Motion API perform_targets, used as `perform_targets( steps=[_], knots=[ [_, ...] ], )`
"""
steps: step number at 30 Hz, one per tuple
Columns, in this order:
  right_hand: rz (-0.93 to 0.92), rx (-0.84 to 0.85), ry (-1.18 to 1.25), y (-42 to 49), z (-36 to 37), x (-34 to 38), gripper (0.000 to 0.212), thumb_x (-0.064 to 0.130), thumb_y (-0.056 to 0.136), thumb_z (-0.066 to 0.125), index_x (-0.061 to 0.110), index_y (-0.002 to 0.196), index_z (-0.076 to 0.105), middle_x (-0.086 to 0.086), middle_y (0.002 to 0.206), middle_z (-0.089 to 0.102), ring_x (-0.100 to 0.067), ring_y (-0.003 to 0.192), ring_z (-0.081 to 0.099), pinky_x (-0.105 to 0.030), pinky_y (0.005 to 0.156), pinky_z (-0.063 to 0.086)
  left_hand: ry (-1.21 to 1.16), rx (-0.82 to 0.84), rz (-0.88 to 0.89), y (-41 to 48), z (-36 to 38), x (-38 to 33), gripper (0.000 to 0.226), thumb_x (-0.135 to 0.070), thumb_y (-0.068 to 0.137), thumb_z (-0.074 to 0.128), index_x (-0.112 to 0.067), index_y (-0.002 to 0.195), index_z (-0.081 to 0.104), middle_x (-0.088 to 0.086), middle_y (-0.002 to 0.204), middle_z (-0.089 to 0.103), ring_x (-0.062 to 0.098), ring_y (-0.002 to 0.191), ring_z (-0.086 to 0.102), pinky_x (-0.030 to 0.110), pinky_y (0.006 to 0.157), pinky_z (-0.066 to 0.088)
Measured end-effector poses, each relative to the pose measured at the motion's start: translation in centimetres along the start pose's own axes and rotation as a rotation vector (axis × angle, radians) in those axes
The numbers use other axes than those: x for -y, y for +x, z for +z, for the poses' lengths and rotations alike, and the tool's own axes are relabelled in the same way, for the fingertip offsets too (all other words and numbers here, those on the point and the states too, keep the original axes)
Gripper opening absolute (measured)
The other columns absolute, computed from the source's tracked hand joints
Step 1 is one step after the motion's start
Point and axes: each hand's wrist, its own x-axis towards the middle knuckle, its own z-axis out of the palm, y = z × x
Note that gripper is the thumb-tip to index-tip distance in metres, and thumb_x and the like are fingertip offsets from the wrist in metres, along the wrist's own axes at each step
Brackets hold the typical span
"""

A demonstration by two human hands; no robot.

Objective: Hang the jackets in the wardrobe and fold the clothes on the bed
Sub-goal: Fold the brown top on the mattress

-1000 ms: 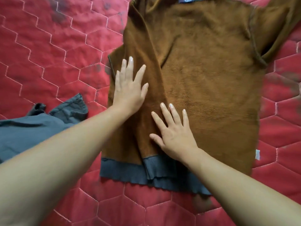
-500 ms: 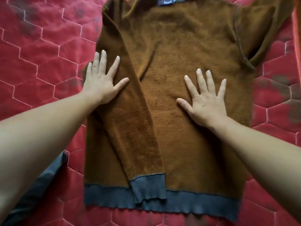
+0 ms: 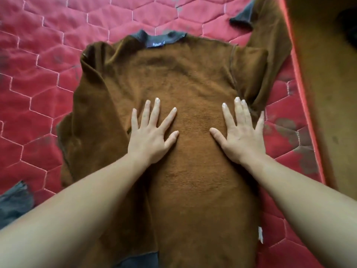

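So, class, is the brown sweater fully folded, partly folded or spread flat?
Partly folded: one sleeve lies folded in over the sweater; the other sleeve stretches out across the quilt.

Red quilted bed [image 3: 48,93]; brown sweater [image 3: 193,84], grey garment [image 3: 13,202].

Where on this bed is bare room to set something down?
Widest: bare quilt left of the brown sweater, above the grey garment. Narrow strip between sweater and the bed edge. Crowded: centre, under left hand and right hand; top right, the sleeve.
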Motion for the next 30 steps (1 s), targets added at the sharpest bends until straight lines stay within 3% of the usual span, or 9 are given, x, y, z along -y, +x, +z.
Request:
perform_targets(
  steps=[4,7,9,13,19,21,24,27,30],
  knots=[
    [-0.026,-0.053,0.136,0.0,0.0,-0.4,0.078,0.074,0.098,0.027,0.032,0.162,0.011,-0.003,0.171,-0.006,-0.016,0.157,-0.012,-0.060,0.121,-0.012,-0.043,0.069,-0.027,0.3,-0.7,-0.5,0.067,-0.070,0.098,0.015,-0.046,0.157,-0.005,0.006,0.168,-0.015,0.027,0.154,-0.019,0.061,0.122,-0.007],
    [0.015,-0.440,0.513,1.2,-1.7,-1.6,0.050,0.047,0.096,0.053,0.019,0.137,0.059,-0.011,0.143,0.046,-0.027,0.135,0.042,-0.057,0.117,0.030,-0.151,0.016,-0.012,2.3,-2.7,-3.1,0.068,-0.064,0.100,0.027,-0.038,0.160,0.009,0.006,0.169,-0.006,0.024,0.155,-0.014,0.056,0.124,-0.003],
    [0.216,-0.605,0.738,4.2,-3.7,-3.2,0.040,0.035,0.095,0.057,0.014,0.128,0.062,-0.013,0.124,0.049,-0.026,0.116,0.049,-0.042,0.105,0.040,-0.203,-0.050,0.101,5.1,-3.8,-6.1,0.066,-0.059,0.101,0.033,-0.036,0.160,0.013,0.006,0.169,-0.002,0.024,0.156,-0.010,0.052,0.126,0.004],
    [0.803,-0.392,1.440,11.7,-7.8,-7.6,0.037,0.036,0.091,0.064,0.017,0.122,0.060,-0.007,0.118,0.066,-0.025,0.105,0.069,-0.037,0.092,0.054,-0.362,-0.020,0.352,10.6,-4.7,-12.7,0.069,-0.051,0.101,0.046,-0.031,0.161,0.015,0.008,0.169,0.004,0.024,0.156,-0.001,0.046,0.125,0.008],
    [0.590,0.210,1.830,13.0,-10.2,-9.3,0.046,0.028,0.084,0.074,0.005,0.123,0.070,-0.019,0.114,0.074,-0.038,0.102,0.073,-0.059,0.084,0.058,-1.065,0.275,0.049,12.5,-5.2,-14.7,0.059,-0.057,0.098,0.049,-0.042,0.153,0.033,-0.006,0.162,0.033,0.015,0.153,0.018,0.044,0.127,0.010],
    [0.401,-0.049,1.699,12.2,-11.0,-7.7,0.032,0.012,0.080,0.069,0.005,0.111,0.069,-0.014,0.099,0.074,-0.030,0.089,0.073,-0.045,0.076,0.062,-1.441,0.265,-0.130,12.9,-6.9,-13.9,0.046,-0.057,0.099,0.046,-0.040,0.142,0.050,-0.004,0.145,0.056,0.010,0.137,0.047,0.031,0.117,0.033],
    [-0.215,-0.393,0.844,8.8,-11.0,-5.4,0.038,0.015,0.085,0.056,0.015,0.122,0.065,-0.010,0.104,0.072,-0.030,0.094,0.067,-0.043,0.081,0.057,-1.821,0.305,-0.441,13.3,-9.7,-11.1,0.048,-0.060,0.101,0.038,-0.030,0.131,0.060,0.004,0.122,0.070,0.017,0.118,0.063,0.032,0.100,0.044],
    [-0.772,-0.373,0.086,5.0,-8.4,-5.5,0.028,0.019,0.087,0.055,0.023,0.111,0.069,-0.016,0.097,0.060,-0.036,0.085,0.057,-0.044,0.069,0.046,-1.951,0.508,-0.463,12.9,-10.9,-7.1,0.070,-0.079,0.090,0.034,-0.026,0.127,0.062,0.003,0.117,0.070,0.025,0.108,0.067,0.048,0.096,0.048],
    [-0.909,-0.116,-0.182,2.8,-6.0,-6.6,0.041,0.025,0.084,0.050,0.036,0.118,0.068,-0.020,0.132,0.054,-0.041,0.120,0.052,-0.047,0.091,0.046,-1.858,0.713,-0.436,11.0,-10.8,-5.5,0.077,-0.082,0.084,0.040,-0.028,0.135,0.062,0.005,0.130,0.068,0.029,0.118,0.065,0.058,0.101,0.046]
  ],
)
